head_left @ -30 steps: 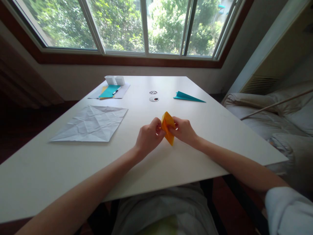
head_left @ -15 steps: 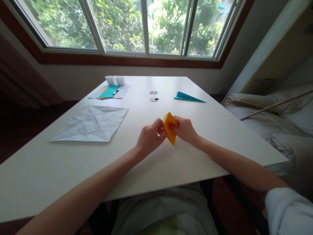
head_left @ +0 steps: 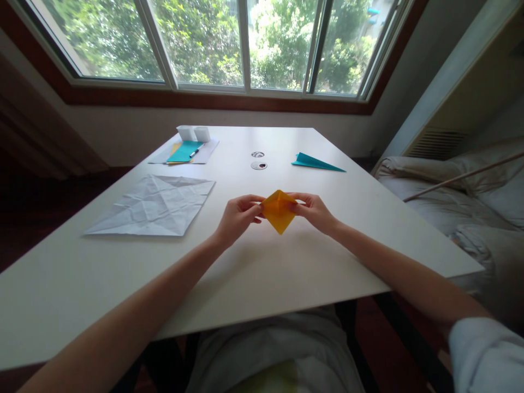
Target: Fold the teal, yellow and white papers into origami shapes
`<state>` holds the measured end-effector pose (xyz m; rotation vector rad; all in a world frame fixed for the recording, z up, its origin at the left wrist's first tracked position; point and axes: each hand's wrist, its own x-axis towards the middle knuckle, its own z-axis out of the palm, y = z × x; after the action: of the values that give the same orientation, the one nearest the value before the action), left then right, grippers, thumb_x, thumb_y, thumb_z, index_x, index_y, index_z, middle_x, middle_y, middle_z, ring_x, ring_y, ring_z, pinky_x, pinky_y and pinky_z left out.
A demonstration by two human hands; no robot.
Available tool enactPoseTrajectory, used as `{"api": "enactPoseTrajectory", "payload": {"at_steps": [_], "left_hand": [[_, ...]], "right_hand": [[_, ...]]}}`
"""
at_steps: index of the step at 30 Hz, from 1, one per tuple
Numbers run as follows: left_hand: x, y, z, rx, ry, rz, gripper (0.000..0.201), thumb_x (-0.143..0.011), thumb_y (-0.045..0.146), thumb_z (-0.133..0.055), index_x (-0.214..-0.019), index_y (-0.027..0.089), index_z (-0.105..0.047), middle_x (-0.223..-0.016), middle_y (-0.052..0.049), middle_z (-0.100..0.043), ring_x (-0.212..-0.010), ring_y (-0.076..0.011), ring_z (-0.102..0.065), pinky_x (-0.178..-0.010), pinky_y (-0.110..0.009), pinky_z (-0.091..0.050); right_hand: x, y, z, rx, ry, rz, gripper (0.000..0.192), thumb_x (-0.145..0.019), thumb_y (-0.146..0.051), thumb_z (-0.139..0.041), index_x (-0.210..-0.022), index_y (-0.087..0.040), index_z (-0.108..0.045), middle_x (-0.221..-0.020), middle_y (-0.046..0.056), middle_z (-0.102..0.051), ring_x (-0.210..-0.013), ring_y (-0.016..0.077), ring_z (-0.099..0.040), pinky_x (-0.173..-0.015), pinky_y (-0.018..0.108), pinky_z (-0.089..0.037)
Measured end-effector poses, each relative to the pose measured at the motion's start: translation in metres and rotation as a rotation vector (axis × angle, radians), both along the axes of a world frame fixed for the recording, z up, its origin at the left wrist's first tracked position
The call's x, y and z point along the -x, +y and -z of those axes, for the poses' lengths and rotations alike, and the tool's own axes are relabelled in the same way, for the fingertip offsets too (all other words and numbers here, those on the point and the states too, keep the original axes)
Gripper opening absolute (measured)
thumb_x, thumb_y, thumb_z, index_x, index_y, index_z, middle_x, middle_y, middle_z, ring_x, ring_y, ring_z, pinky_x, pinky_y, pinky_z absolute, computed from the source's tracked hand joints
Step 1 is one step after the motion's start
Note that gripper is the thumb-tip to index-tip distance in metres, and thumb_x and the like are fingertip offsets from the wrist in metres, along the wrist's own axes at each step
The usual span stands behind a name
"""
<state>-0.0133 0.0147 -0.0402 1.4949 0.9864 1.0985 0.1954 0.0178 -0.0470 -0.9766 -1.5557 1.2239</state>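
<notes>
A small folded orange paper (head_left: 278,212), diamond-shaped with its lower tip pointing down, hangs just above the white table (head_left: 286,273) near its middle. My left hand (head_left: 237,217) pinches the paper's left corner between thumb and fingers. My right hand (head_left: 314,212) pinches its right corner. The paper faces me broadside and looks spread between the two hands.
A large creased white sheet (head_left: 153,204) lies flat to the left. A teal folded paper plane (head_left: 317,161) rests at the far right. At the far left are teal paper with a pen (head_left: 184,152) and two white cups (head_left: 193,133). Two round cable holes (head_left: 258,165) sit mid-table.
The orange paper has turned from edge-on to broadside and spread wider. Both hands moved apart to its left and right corners and shifted slightly away from me.
</notes>
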Motion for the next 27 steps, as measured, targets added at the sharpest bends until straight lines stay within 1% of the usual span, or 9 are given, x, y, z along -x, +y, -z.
{"api": "enactPoseTrajectory", "payload": {"at_steps": [4,7,11,14,17,20,24,27], "left_hand": [[0.007,0.005,0.0,0.183,-0.114,0.037,0.025,-0.069,0.027,-0.065,-0.09,0.015,-0.067,-0.08,-0.005,-0.07,-0.07,-0.0151,-0.066,-0.061,-0.024,-0.052],[0.01,0.008,0.001,0.287,-0.158,0.092,0.023,-0.069,0.023,-0.063,-0.091,0.014,-0.068,-0.081,-0.006,-0.07,-0.07,-0.0142,-0.066,-0.062,-0.023,-0.051],[0.012,0.012,0.002,0.349,-0.186,0.109,0.027,-0.069,0.015,-0.052,-0.09,0.012,-0.068,-0.081,-0.008,-0.07,-0.07,-0.0152,-0.066,-0.061,-0.024,-0.051],[0.012,0.013,0.003,0.383,-0.188,0.093,0.026,-0.071,0.018,-0.051,-0.088,0.011,-0.069,-0.078,-0.009,-0.07,-0.068,-0.0157,-0.066,-0.059,-0.024,-0.051],[0.012,0.012,0.003,0.393,-0.158,0.07,0.024,-0.073,0.027,-0.059,-0.089,0.011,-0.069,-0.08,-0.009,-0.069,-0.066,-0.0137,-0.065,-0.058,-0.022,-0.051],[0.012,0.011,0.004,0.354,-0.115,0.085,0.028,-0.069,0.03,-0.068,-0.091,0.013,-0.068,-0.083,-0.008,-0.068,-0.068,-0.0128,-0.064,-0.059,-0.021,-0.051],[0.012,0.009,0.004,0.289,-0.082,0.115,0.027,-0.063,0.028,-0.072,-0.086,0.015,-0.066,-0.083,-0.006,-0.067,-0.068,-0.0137,-0.064,-0.061,-0.024,-0.052],[0.009,0.008,0.003,0.244,0.0,0.106,0.023,-0.062,0.026,-0.069,-0.082,0.015,-0.064,-0.075,-0.003,-0.065,-0.063,-0.0121,-0.061,-0.058,-0.024,-0.05]], "right_hand": [[-0.005,0.005,0.001,0.136,0.193,-0.131,0.035,-0.067,-0.039,-0.071,-0.096,-0.02,-0.069,-0.135,0.008,-0.045,-0.111,0.0249,-0.053,-0.092,0.039,-0.046],[-0.006,0.007,0.002,0.193,0.28,-0.203,0.032,-0.071,-0.039,-0.068,-0.096,-0.02,-0.069,-0.133,0.007,-0.047,-0.112,0.0232,-0.053,-0.097,0.039,-0.042],[-0.006,0.008,0.002,0.21,0.286,-0.189,0.034,-0.076,-0.046,-0.06,-0.093,-0.018,-0.069,-0.132,0.007,-0.049,-0.11,0.0229,-0.054,-0.096,0.039,-0.043],[-0.006,0.008,0.002,0.24,0.263,-0.179,0.029,-0.075,-0.038,-0.062,-0.095,-0.017,-0.069,-0.132,0.008,-0.049,-0.111,0.0228,-0.053,-0.096,0.038,-0.043],[-0.006,0.008,0.002,0.255,0.271,-0.179,0.024,-0.072,-0.028,-0.064,-0.092,-0.017,-0.07,-0.137,0.008,-0.043,-0.115,0.0242,-0.05,-0.097,0.037,-0.042],[-0.006,0.008,0.004,0.261,0.284,-0.178,0.024,-0.068,-0.02,-0.065,-0.09,-0.018,-0.071,-0.14,0.007,-0.04,-0.119,0.0255,-0.047,-0.098,0.036,-0.042],[-0.006,0.01,0.006,0.239,0.224,-0.138,0.03,-0.064,-0.014,-0.063,-0.092,-0.022,-0.071,-0.138,0.005,-0.043,-0.124,0.0243,-0.041,-0.096,0.034,-0.042],[-0.006,0.01,0.007,0.198,0.145,-0.119,0.032,-0.064,-0.013,-0.061,-0.094,-0.022,-0.07,-0.135,0.006,-0.046,-0.123,0.0236,-0.043,-0.094,0.034,-0.043]]}}
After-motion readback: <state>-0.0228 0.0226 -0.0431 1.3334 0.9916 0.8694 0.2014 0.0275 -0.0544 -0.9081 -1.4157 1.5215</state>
